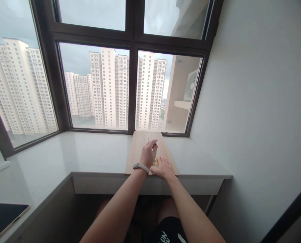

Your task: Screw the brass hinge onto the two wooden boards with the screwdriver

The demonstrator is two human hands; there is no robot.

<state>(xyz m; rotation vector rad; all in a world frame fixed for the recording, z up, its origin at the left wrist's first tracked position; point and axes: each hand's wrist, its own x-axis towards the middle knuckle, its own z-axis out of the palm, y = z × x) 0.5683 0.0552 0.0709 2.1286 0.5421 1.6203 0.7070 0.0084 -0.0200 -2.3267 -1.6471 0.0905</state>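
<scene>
My left hand [148, 154], with a watch on its wrist, is raised over a pale wooden board [136, 152]. Between its thumb and fingers is a small dark and orange object [154, 145], too small to identify. My right hand [163, 167] lies flat at the near end of the board, fingers stretched out. Beside its thumb a yellow piece with dark markings [155, 161] rests on the board, partly covered by my hands. Whether the right thumb presses on that piece I cannot tell.
The board lies across a white countertop [102, 152] under a dark-framed window [132, 87]. A white wall [261, 101] closes off the right side. At the lower left, a dark-screened tablet-like device [5, 217] lies on the counter's side arm.
</scene>
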